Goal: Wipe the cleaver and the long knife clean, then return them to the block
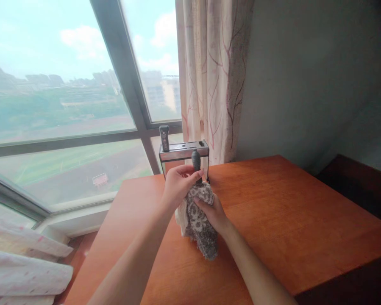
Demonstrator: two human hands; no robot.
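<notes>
Upright in front of me stands a dark grey object with a rounded, ribbed top (pixel 196 160), shaped like a handle; I cannot make out its exact kind. The thumb and fingers of my left hand (pixel 181 183) close on it below the ribs. A grey and white patterned fuzzy towel (pixel 200 228) is bunched against its lower end, hiding what is under it. My right hand (pixel 213 212) grips this towel from the right, thumb across its front. The towel's loose end hangs toward me over the table.
Just behind stands a small glass tank (pixel 184 149) with a silver top, and a dark upright piece (pixel 164 139) at its left corner. The reddish-brown wooden table (pixel 273 203) extends to the right. A window (pixel 66 110), a curtain (pixel 214 76) and a grey wall lie beyond.
</notes>
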